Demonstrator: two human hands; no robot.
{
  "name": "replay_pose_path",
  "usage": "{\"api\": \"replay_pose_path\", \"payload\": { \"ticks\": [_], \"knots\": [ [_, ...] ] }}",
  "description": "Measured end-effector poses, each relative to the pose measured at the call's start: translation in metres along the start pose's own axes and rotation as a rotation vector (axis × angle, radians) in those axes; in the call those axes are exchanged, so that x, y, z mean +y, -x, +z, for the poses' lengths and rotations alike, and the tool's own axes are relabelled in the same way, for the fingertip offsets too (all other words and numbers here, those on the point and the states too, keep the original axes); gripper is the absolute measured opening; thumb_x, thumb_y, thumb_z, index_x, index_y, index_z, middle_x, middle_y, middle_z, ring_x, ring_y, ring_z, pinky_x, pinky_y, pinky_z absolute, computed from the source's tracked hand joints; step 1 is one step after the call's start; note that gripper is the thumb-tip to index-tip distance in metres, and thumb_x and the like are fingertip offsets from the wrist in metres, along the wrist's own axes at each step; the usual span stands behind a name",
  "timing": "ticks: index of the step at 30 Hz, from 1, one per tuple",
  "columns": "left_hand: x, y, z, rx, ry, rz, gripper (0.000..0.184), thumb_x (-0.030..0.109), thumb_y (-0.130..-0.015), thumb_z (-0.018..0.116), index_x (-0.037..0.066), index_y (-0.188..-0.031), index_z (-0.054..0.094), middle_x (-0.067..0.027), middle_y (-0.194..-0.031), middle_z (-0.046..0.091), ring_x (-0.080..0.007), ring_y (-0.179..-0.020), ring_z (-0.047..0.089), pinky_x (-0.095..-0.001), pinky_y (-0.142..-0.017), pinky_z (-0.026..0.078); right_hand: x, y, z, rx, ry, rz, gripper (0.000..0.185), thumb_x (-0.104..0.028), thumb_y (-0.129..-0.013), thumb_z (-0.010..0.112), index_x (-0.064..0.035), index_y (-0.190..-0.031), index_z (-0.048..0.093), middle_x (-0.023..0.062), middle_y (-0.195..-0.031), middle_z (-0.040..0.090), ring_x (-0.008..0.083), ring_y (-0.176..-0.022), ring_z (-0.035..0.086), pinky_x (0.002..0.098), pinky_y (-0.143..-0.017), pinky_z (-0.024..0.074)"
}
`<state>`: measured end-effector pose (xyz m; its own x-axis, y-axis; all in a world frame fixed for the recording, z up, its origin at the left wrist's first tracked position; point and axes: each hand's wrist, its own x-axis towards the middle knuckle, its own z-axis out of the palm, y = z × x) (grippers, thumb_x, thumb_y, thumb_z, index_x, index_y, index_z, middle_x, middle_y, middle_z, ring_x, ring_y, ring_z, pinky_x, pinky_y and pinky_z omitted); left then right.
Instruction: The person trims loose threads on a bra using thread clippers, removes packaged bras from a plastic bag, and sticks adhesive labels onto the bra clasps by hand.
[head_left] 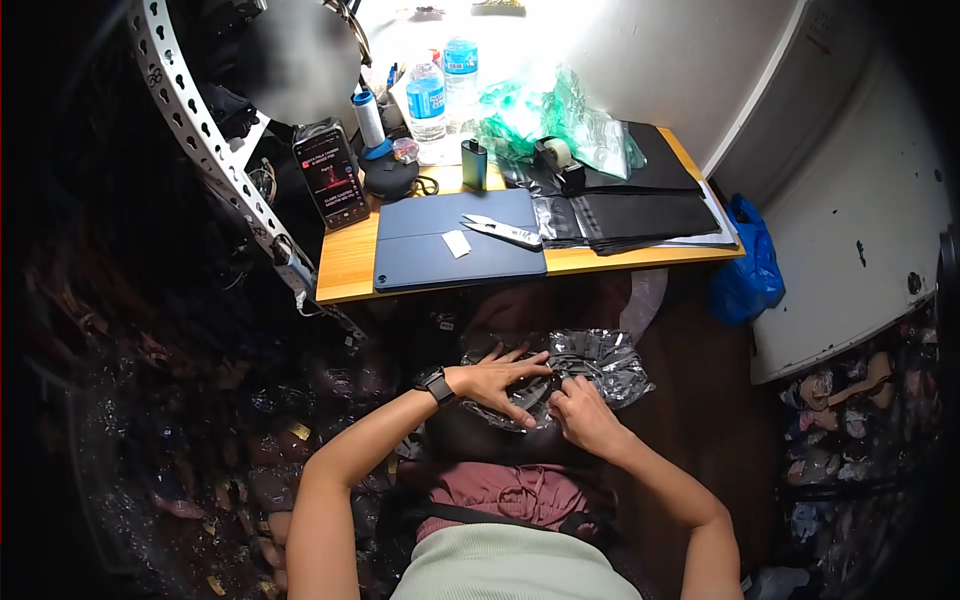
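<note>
A shiny clear plastic bag [612,372] with something dark inside lies over my lap, below the desk's front edge. My left hand [498,385], with a dark watch on the wrist, rests flat on the bag's left part, fingers spread. On the near side of the bag, my right hand [585,412] has its fingers pinched together at the plastic. What exactly is inside the bag is hard to make out through the glare.
The wooden desk [345,285] holds a blue-grey tablet case [420,225] with thread snips [500,230], a phone [332,180], water bottles [427,105], black plastic pouches [650,218] and a tape dispenser [562,160]. Wrapped goods [840,410] lie at right; a blue bag [750,270] hangs beside the desk.
</note>
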<state>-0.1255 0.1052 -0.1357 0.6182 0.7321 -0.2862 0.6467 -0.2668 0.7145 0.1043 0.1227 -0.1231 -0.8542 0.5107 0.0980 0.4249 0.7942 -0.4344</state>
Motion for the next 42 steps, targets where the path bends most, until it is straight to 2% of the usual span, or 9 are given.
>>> {"api": "replay_pose_path", "payload": {
  "ticks": [4, 8, 13, 18, 20, 23, 28, 33, 42],
  "knots": [
    [-0.005, -0.008, 0.007, 0.044, 0.142, -0.058, 0.083, 0.068, -0.079, 0.053, 0.018, -0.142, 0.032, -0.0087, -0.154, 0.012, -0.0328, -0.142, 0.008, -0.0584, -0.111, 0.003, -0.007, 0.003, -0.013, -0.034, -0.090, -0.011, 0.014, 0.002, -0.067, 0.060, 0.0023, -0.080, 0.058, 0.0172, -0.089, 0.049, 0.0336, -0.091, 0.047, 0.0406, -0.081, 0.0421],
    [0.006, -0.009, 0.010, 0.263, 0.137, -0.010, 0.069, 0.053, -0.086, 0.054, 0.013, -0.139, 0.033, -0.0178, -0.140, 0.040, -0.0373, -0.126, 0.041, -0.0443, -0.105, 0.033, -0.020, 0.010, -0.023, -0.133, -0.331, -0.095, 0.013, 0.001, -0.074, 0.061, 0.0011, -0.084, 0.052, 0.0169, -0.096, 0.044, 0.0325, -0.094, 0.044, 0.0404, -0.083, 0.0400],
    [-0.001, -0.007, -0.017, 0.572, -0.075, -0.064, 0.024, -0.001, -0.065, 0.058, 0.005, -0.087, 0.066, -0.0180, -0.079, 0.065, -0.0352, -0.076, 0.063, -0.0420, -0.069, 0.051, -0.052, 0.036, -0.059, -0.210, -0.303, -0.055, 0.025, 0.002, -0.069, 0.062, -0.0037, -0.093, 0.055, 0.0164, -0.099, 0.045, 0.0339, -0.099, 0.044, 0.0415, -0.087, 0.0389],
    [0.024, 0.018, -0.067, 0.814, 0.200, 0.025, 0.032, -0.010, -0.077, 0.045, 0.000, -0.105, 0.057, -0.0150, -0.084, 0.067, -0.0281, -0.085, 0.067, -0.0322, -0.075, 0.052, -0.067, 0.070, -0.057, -0.176, -0.094, -0.069, 0.032, -0.003, -0.068, 0.061, -0.0103, -0.099, 0.058, 0.0101, -0.101, 0.051, 0.0274, -0.103, 0.049, 0.0437, -0.087, 0.0372],
    [0.068, 0.009, -0.059, 0.558, 0.162, 0.253, 0.036, -0.002, -0.075, 0.059, 0.002, -0.110, 0.054, -0.0150, -0.105, 0.062, -0.0260, -0.099, 0.062, -0.0337, -0.083, 0.049, -0.074, 0.056, -0.057, -0.092, -0.055, -0.091, 0.026, -0.005, -0.070, 0.059, -0.0067, -0.096, 0.056, 0.0105, -0.096, 0.053, 0.0263, -0.097, 0.052, 0.0397, -0.084, 0.0397],
    [0.054, -0.024, -0.003, 0.152, -0.144, 0.202, 0.056, 0.038, -0.078, 0.070, 0.015, -0.126, 0.051, -0.0186, -0.135, 0.041, -0.0407, -0.126, 0.037, -0.0635, -0.096, 0.034, -0.073, 0.045, -0.052, 0.024, 0.055, -0.101, 0.014, -0.005, -0.074, 0.055, -0.0021, -0.088, 0.052, 0.0123, -0.087, 0.052, 0.0250, -0.084, 0.053, 0.0337, -0.076, 0.0443],
    [0.052, -0.035, -0.004, 0.299, -0.255, 0.150, 0.023, 0.020, -0.076, 0.066, 0.012, -0.098, 0.068, -0.0101, -0.094, 0.067, -0.0318, -0.078, 0.064, -0.0393, -0.068, 0.052, -0.066, 0.047, -0.051, 0.070, 0.012, -0.065, 0.011, -0.005, -0.075, 0.055, -0.0035, -0.085, 0.051, 0.0097, -0.078, 0.051, 0.0239, -0.077, 0.053, 0.0335, -0.072, 0.0447],
    [0.019, -0.030, -0.069, 0.610, -0.170, 0.017, 0.026, 0.002, -0.071, 0.059, 0.010, -0.094, 0.068, -0.0132, -0.077, 0.066, -0.0312, -0.070, 0.065, -0.0364, -0.064, 0.053, -0.082, 0.061, -0.069, 0.073, 0.021, -0.119, 0.025, -0.003, -0.068, 0.063, -0.0017, -0.091, 0.053, 0.0086, -0.075, 0.049, 0.0253, -0.068, 0.050, 0.0337, -0.061, 0.0394],
    [-0.022, -0.021, -0.049, 0.680, 0.000, -0.011, 0.017, 0.010, -0.081, 0.057, 0.000, -0.091, 0.067, -0.0223, -0.075, 0.062, -0.0352, -0.071, 0.063, -0.0388, -0.062, 0.050, -0.090, 0.112, -0.078, -0.060, -0.050, -0.012, 0.025, -0.008, -0.072, 0.070, -0.0036, -0.094, 0.058, 0.0100, -0.082, 0.053, 0.0281, -0.076, 0.056, 0.0356, -0.065, 0.0452]
  ]
}}
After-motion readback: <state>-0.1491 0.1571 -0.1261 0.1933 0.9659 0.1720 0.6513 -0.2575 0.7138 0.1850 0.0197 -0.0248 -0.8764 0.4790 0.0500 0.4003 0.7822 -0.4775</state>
